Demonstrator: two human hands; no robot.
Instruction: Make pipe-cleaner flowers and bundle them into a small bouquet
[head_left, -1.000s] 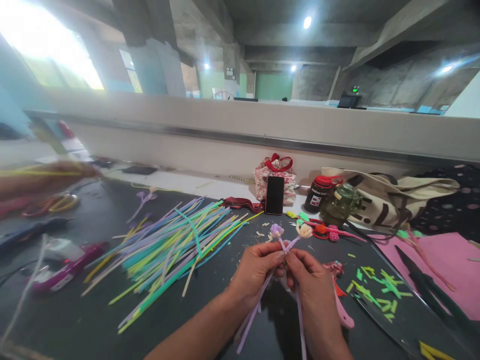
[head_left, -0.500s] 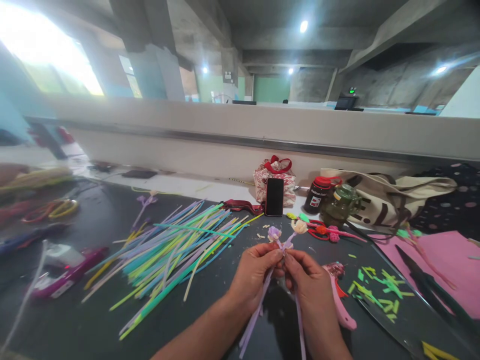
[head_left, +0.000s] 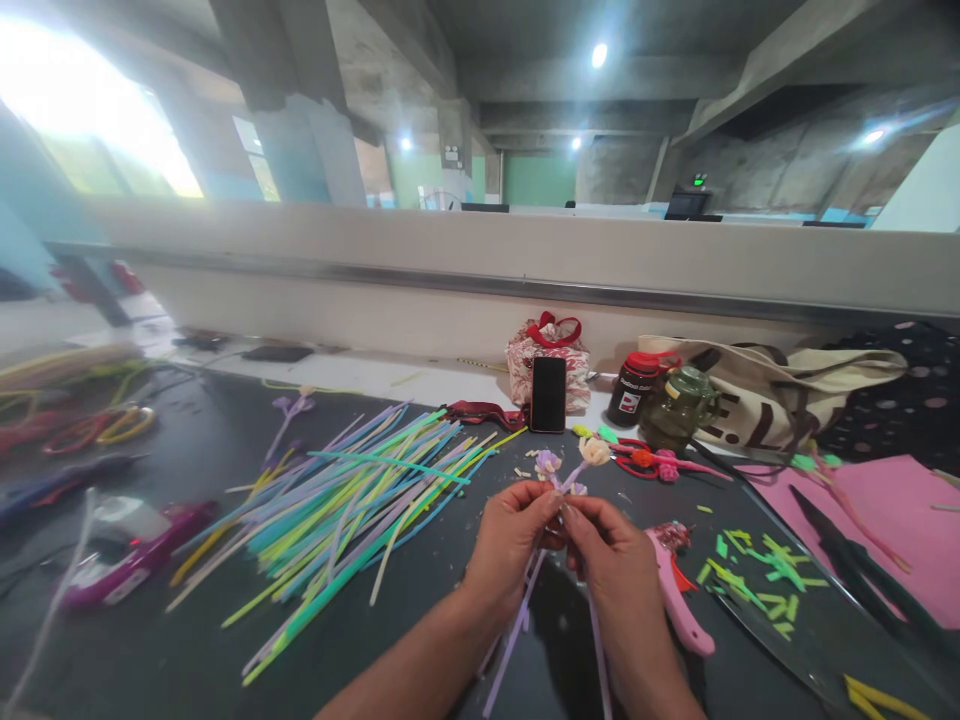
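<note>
My left hand and my right hand meet above the dark table, thumbs and forefingers pinched together. Between them they hold pipe-cleaner flowers with lilac stems. A lilac bloom and a cream bloom stick up past the fingertips, and another small lilac bloom shows just behind my right fingers. Lilac stems hang down below the hands. The exact spot where the stems join is hidden by the fingers. Beside my right hand lies a pink-handled tool.
A spread of coloured pipe cleaners lies to the left, near a purple device with a cord. Green cut pieces are on the right. Behind stand a phone, a red-lidded bottle, a green jar and a canvas bag.
The view has shifted slightly. Both hands keep their pinch on the flower stems, and the blooms and hanging stems have moved a little.
</note>
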